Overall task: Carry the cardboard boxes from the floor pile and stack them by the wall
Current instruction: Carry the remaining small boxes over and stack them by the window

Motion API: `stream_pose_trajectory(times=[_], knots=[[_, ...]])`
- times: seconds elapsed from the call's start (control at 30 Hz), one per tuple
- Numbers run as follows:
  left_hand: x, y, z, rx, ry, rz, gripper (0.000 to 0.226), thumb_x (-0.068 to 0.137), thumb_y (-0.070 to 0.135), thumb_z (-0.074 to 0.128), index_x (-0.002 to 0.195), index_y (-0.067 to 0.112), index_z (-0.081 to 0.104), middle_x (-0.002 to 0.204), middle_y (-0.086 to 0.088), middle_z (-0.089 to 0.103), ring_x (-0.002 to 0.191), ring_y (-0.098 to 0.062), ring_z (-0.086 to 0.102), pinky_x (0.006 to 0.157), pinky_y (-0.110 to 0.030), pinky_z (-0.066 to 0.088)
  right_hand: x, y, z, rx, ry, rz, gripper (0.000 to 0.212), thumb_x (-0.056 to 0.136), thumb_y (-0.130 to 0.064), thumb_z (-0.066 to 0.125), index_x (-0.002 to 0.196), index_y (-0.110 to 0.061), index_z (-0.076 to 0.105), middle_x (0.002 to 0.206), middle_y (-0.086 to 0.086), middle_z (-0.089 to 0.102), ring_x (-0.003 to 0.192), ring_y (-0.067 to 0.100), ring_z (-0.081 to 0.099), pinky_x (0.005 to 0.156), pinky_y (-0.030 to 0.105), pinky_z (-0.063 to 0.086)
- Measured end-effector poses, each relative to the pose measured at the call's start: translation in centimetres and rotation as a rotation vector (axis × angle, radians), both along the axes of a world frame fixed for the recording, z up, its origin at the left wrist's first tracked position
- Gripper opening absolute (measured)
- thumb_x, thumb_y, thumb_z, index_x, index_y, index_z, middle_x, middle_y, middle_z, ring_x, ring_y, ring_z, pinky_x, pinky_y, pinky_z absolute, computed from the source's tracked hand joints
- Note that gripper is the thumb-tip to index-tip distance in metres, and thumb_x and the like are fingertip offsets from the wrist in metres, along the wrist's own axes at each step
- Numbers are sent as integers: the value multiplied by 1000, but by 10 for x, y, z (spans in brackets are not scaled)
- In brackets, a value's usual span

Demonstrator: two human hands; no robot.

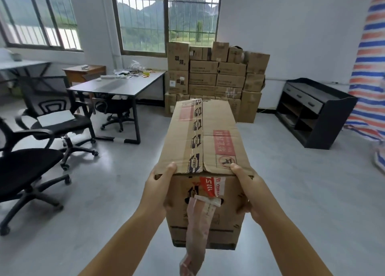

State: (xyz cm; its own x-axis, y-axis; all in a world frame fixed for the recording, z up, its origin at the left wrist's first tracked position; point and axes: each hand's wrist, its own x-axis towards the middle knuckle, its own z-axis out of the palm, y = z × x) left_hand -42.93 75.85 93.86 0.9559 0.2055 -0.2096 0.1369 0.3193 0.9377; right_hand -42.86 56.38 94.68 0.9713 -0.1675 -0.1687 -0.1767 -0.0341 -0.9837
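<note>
So we've got a long, dented cardboard box (pixel 203 142) up in the air, left hand (pixel 159 189) and right hand (pixel 246 190) clamped on its near corners, thumbs on top. Creased flaps, printed tape, a loose strip (pixel 196 232) dangling. Straight ahead, the stack of boxes (pixel 216 77) sits against the wall under the window; desk (pixel 116 86) and mesh chairs (pixel 41 129) left, dark cabinet (pixel 312 111) right.

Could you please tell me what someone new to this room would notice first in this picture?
First, the long brown cardboard box with printed tape, held up at centre by both hands, left hand and right hand gripping its near end. Behind it, a tall stack of brown cardboard boxes stands against the white wall under the barred window.
</note>
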Motion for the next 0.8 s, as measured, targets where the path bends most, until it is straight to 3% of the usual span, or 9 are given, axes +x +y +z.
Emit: stream_pose_trajectory(times=[0.1, 0.3, 0.53, 0.67, 0.8], knots=[[70, 8, 12, 12, -11, -40, 34, 92, 29, 58, 124, 18, 56, 88, 0, 68, 57, -5, 68, 43, -26, 47, 69, 8, 11, -2, -4, -24, 26, 92, -43, 53, 114, -29, 53, 93, -2, 69, 83, 15, 64, 62, 37, 51], [198, 10, 25, 26, -18, -66, 36, 91, 31, 59, 125, 21, 54, 95, 0, 69, 79, -12, 66, 51, -28, 47, 188, 9, 16, -18, -21, -96, 30, 90, -45, 54, 116, -30, 54, 95, -1, 70, 86, 18, 65, 61, 38, 52], [340, -10, 20, 4, -22, -44, 30, 92, 29, 59, 121, 20, 56, 84, 4, 69, 59, -4, 68, 49, -29, 49, 336, -12, 12, -37, -35, -60, 30, 90, -46, 54, 116, -31, 54, 97, -1, 70, 90, 19, 65, 65, 40, 52], [437, -31, 23, -5, -31, -31, 25, 92, 29, 59, 116, 20, 56, 65, 12, 72, 54, -4, 67, 55, -32, 50, 436, -33, 15, 5, -45, -41, 28, 92, -43, 54, 116, -29, 54, 94, -2, 69, 85, 15, 64, 64, 37, 50], [532, -62, 38, 6, -70, -35, 23, 94, 29, 57, 115, 21, 56, 62, 15, 70, 53, -1, 66, 64, -38, 50, 537, -63, 34, -1, -70, -27, 31, 92, -43, 54, 119, -29, 52, 92, -3, 68, 81, 13, 64, 58, 33, 49]])
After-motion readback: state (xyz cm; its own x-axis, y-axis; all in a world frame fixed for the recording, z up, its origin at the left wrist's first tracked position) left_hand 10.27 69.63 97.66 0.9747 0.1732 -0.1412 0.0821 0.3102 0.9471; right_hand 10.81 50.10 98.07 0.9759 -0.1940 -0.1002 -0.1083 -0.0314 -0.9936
